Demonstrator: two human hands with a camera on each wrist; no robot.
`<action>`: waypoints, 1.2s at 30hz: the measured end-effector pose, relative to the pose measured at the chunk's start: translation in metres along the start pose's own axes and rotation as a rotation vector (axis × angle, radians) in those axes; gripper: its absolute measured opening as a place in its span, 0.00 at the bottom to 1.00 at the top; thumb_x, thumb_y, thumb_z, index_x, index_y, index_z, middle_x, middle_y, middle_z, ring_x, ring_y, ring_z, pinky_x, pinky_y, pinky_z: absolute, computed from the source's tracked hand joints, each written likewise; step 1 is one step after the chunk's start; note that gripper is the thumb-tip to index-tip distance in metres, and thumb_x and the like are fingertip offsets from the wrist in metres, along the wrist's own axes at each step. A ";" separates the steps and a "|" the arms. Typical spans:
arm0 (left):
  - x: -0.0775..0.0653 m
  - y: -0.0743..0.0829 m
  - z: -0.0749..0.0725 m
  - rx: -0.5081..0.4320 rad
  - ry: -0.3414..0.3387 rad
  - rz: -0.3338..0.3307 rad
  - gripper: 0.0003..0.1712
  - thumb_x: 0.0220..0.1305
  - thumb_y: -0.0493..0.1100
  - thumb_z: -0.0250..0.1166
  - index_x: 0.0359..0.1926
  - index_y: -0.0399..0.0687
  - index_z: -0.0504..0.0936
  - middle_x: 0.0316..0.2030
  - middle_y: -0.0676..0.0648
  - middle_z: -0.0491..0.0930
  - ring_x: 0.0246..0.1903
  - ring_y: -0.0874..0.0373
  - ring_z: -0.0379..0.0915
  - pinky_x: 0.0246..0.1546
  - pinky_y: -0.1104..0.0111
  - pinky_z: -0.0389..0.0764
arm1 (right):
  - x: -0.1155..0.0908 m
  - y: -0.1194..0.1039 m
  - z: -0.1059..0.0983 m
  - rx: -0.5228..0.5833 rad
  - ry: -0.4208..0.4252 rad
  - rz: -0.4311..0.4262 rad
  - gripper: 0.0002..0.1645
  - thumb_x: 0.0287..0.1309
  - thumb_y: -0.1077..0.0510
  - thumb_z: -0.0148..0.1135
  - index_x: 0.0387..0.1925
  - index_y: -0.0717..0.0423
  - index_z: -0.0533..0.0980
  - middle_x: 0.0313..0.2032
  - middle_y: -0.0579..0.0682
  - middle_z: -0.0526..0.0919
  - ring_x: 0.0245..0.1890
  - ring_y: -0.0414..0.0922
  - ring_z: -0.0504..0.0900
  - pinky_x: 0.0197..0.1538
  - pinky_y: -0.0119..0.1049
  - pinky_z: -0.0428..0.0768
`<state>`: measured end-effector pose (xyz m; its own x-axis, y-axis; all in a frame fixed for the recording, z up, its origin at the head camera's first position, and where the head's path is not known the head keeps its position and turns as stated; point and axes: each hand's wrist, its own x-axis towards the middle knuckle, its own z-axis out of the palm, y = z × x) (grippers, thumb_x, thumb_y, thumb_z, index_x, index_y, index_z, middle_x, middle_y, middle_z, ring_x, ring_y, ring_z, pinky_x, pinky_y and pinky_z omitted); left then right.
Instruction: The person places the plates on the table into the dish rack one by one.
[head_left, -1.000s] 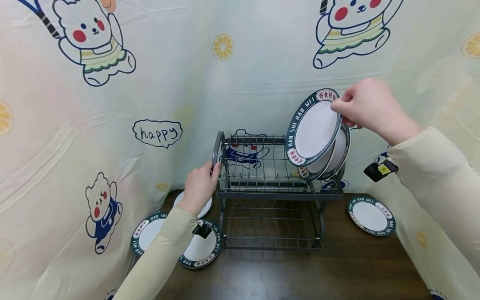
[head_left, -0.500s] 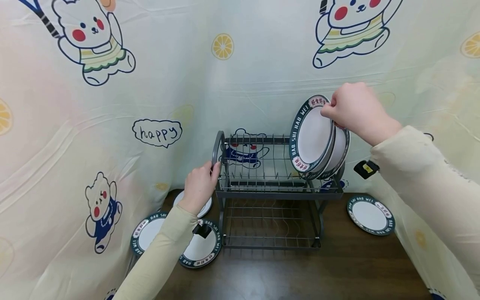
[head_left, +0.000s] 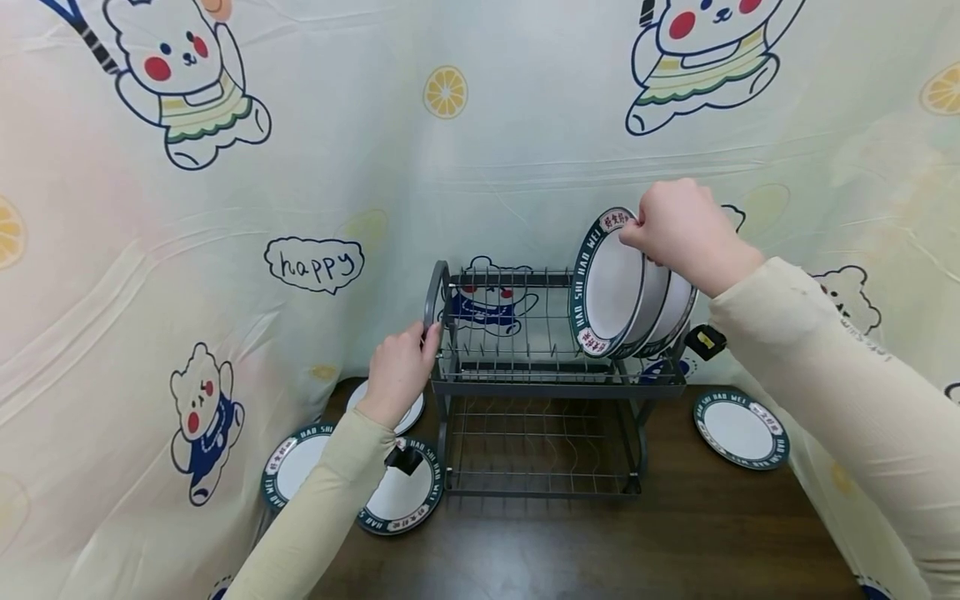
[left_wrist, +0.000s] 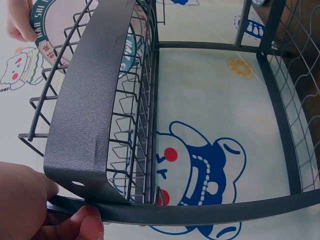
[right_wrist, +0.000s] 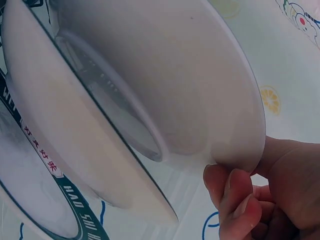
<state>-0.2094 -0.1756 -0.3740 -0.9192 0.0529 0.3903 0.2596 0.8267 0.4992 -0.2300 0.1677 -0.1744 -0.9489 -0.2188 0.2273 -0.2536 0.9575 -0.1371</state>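
In the head view, my right hand (head_left: 693, 237) pinches the upper rim of a white plate (head_left: 613, 283) with a dark green lettered border. This plate stands nearly upright at the right part of the dish rack's (head_left: 558, 389) upper tier. Behind it, other plates (head_left: 678, 312) lean in the same tier. The right wrist view shows the held plate's pale underside (right_wrist: 195, 75), with thumb and fingers on its edge, apart from the neighbouring plate (right_wrist: 65, 115). My left hand (head_left: 397, 375) grips the rack's left side frame; in the left wrist view its fingertips (left_wrist: 91, 225) curl round the dark metal bar.
Left of the rack, several plates (head_left: 401, 500) lie on the dark wooden table (head_left: 540, 550), partly hidden by my left arm. Another plate (head_left: 742, 429) lies to its right. A printed cloth (head_left: 480, 167) hangs behind the rack. The lower wire tier (head_left: 532, 450) sits beneath.
My right hand has moved left and down with the plate, bringing it lower against the upper tier and more edge-on beside the other plates. The left hand keeps its grip on the rack.
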 end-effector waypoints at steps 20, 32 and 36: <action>0.000 -0.001 0.001 -0.001 -0.002 0.002 0.22 0.82 0.49 0.54 0.30 0.42 0.75 0.16 0.49 0.67 0.12 0.56 0.63 0.15 0.66 0.65 | 0.005 -0.004 0.011 -0.002 -0.060 0.006 0.26 0.67 0.59 0.52 0.10 0.55 0.68 0.11 0.47 0.67 0.13 0.45 0.69 0.20 0.35 0.67; 0.000 -0.001 0.002 -0.003 -0.005 0.005 0.22 0.82 0.50 0.54 0.29 0.44 0.74 0.16 0.50 0.67 0.12 0.56 0.62 0.15 0.66 0.65 | 0.009 -0.002 0.015 -0.037 -0.008 0.012 0.27 0.71 0.58 0.55 0.12 0.56 0.69 0.12 0.46 0.63 0.15 0.45 0.66 0.22 0.36 0.65; 0.000 0.000 0.001 -0.012 0.002 0.001 0.22 0.82 0.50 0.54 0.28 0.44 0.74 0.16 0.49 0.67 0.12 0.56 0.63 0.15 0.66 0.66 | 0.008 -0.003 0.015 -0.057 0.009 0.018 0.24 0.71 0.58 0.56 0.16 0.59 0.73 0.13 0.49 0.67 0.17 0.47 0.68 0.22 0.37 0.67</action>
<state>-0.2100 -0.1751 -0.3750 -0.9183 0.0531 0.3922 0.2645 0.8195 0.5083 -0.2394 0.1598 -0.1867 -0.9514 -0.2002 0.2341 -0.2254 0.9704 -0.0862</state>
